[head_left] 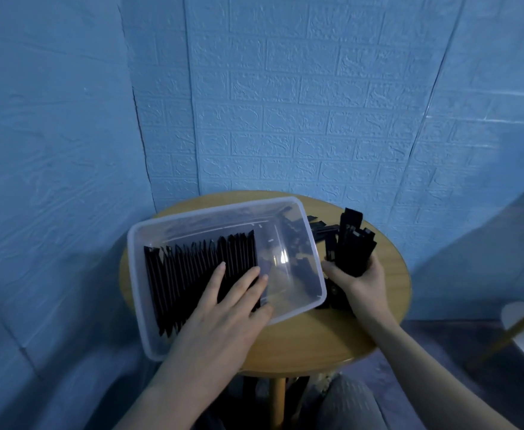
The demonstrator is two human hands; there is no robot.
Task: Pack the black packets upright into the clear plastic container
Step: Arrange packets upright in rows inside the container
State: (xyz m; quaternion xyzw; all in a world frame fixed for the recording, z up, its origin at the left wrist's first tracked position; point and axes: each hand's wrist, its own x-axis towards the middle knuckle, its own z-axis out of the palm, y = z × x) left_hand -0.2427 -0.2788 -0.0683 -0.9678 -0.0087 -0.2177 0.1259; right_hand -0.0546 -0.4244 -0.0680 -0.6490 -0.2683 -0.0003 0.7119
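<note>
Left hand [234, 293] lies flat, fingers straight, pressing the row of black packets [198, 268] standing upright in the clear plastic container [149, 321]. Right hand [360, 279] is clamped round a bundle of packets [352, 243] just outside the container's right wall. Risk: if the left hand lifts, the row probably fans over into the bare right half; the bundle could also splay on insertion (grip looks low). Counts: one container, one round wooden table [316, 342], roughly twenty packets in the row, bundle count unclear, several loose packets [319, 226] behind.
</note>
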